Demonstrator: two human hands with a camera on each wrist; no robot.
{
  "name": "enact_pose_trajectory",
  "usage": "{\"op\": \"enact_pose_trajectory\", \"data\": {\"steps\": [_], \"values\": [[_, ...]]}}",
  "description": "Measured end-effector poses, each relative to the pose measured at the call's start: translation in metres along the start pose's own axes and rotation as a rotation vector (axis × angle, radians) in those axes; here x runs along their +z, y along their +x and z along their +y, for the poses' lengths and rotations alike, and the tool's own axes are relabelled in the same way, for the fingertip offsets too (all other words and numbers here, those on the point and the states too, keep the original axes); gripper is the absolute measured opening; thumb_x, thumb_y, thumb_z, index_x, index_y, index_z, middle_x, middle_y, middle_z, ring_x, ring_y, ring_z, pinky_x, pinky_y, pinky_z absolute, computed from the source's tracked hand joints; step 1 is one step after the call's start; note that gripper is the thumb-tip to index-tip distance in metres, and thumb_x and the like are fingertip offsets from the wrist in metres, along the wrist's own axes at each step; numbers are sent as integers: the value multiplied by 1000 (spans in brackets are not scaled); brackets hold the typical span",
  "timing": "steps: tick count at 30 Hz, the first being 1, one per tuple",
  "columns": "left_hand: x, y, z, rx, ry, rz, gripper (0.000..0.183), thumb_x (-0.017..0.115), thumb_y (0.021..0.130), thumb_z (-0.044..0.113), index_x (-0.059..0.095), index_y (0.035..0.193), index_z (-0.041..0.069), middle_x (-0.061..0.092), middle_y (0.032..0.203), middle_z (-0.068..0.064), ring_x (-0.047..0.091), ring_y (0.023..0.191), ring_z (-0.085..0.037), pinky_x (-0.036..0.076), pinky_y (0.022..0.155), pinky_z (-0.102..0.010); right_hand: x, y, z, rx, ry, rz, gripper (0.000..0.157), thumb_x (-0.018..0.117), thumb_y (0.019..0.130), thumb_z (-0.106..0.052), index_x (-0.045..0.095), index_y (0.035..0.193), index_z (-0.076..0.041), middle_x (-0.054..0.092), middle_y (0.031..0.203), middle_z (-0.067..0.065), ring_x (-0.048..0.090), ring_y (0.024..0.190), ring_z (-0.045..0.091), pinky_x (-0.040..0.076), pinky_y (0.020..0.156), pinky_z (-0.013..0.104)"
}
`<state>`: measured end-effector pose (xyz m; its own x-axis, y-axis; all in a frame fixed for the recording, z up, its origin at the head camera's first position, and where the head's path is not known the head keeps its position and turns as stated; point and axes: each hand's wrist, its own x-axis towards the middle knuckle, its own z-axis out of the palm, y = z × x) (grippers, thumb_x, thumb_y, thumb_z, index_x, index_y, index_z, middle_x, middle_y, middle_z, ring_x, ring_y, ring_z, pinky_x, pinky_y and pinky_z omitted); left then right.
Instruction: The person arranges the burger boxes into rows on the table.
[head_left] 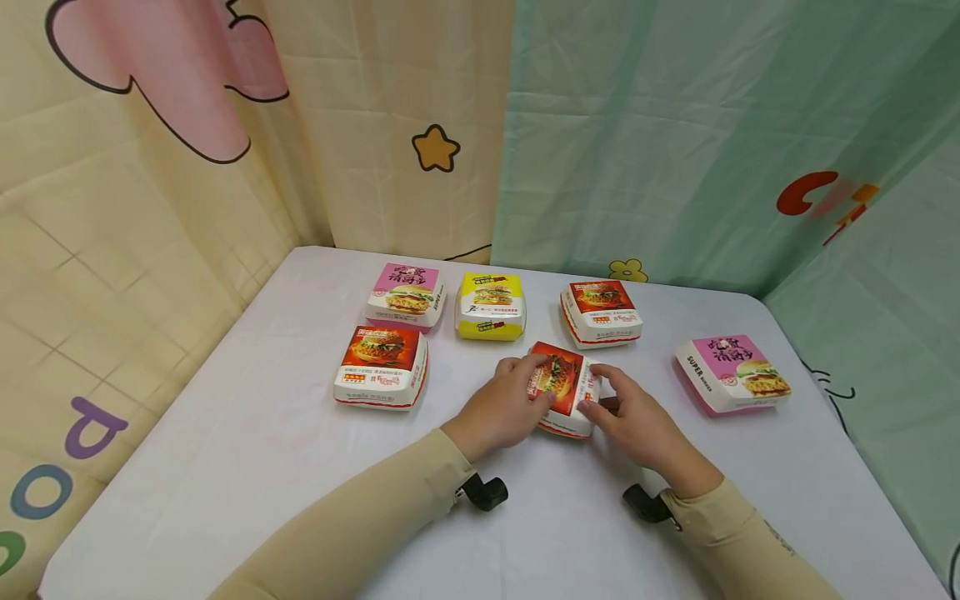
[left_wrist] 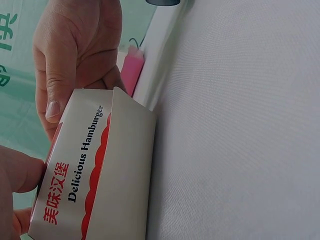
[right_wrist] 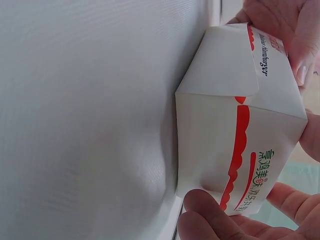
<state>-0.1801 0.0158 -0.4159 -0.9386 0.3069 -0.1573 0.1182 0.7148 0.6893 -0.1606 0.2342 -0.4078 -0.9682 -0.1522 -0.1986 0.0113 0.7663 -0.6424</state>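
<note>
The left hand [head_left: 501, 408] and the right hand [head_left: 639, 423] hold, with half-bent fingers, both sides of the red burger box [head_left: 566, 390], at the middle of the worktop [head_left: 247, 417]. Light, equal pressure seems best; the carton looks thin and could dent.

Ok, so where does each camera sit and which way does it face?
Head: head-worn, looking forward and down at the held box; shows left hand, right hand, sleeves.
Left wrist: worn there, facing the held box's front; left hand near, right hand beyond.
Right wrist: worn there, facing the held box's right side; right hand near, left hand beyond.
Both wrist views share the held box's "Hamburger" front.
</note>
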Motion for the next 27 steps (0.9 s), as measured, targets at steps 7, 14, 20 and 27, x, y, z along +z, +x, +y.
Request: {"op": "enact_pose_trajectory", "data": {"steps": [7,14,20,27], "values": [[-1,0,0,-5,-7,2,66,60,104,49,35,163,33,40,161,-11,57,129,-31,50,112,-54,1,1,0,-2,3,-3,73,70,101,-42,36,160,-17,58,148,22,68,121,37,62,93,51],[1,1,-2,-7,-9,5,66,60,104,50,35,163,34,40,161,-11,57,130,-31,50,112,-55,1,1,0,-11,10,-6,73,70,101,-41,35,160,-16,60,146,23,69,118,35,63,91,50],[1,1,-3,-2,-8,12,66,60,104,50,36,163,34,40,161,-11,56,131,-31,50,112,-56,2,0,0,-12,8,0,71,70,101,-39,36,160,-16,60,145,23,69,117,34,62,93,50],[1,1,-5,15,-9,17,65,59,105,50,35,163,33,40,161,-12,56,132,-31,50,112,-56,3,1,0,-19,10,4,71,69,102,-38,36,160,-15,61,145,24,70,117,33,62,93,50]]}}
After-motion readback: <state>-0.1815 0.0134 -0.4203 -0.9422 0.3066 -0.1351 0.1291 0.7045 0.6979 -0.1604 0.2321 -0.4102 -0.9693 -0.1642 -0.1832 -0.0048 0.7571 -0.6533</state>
